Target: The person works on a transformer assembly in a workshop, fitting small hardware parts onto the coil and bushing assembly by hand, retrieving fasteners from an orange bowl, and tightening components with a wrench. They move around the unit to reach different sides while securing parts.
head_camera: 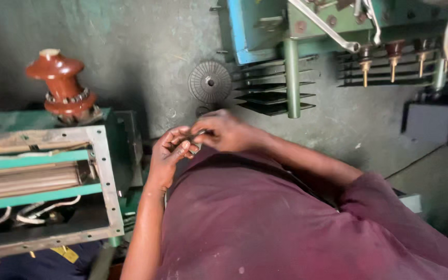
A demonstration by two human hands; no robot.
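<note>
Metal piece (199, 135), small and thin, is pinched between fingers of left hand (168, 153) and right hand (224, 129), its long axis lying between them.

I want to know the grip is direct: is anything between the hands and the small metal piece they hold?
Nothing visible does. The left hand and right hand meet over the small metal piece, fingertips pinching it directly. Most of the piece is hidden by the fingers.
</note>
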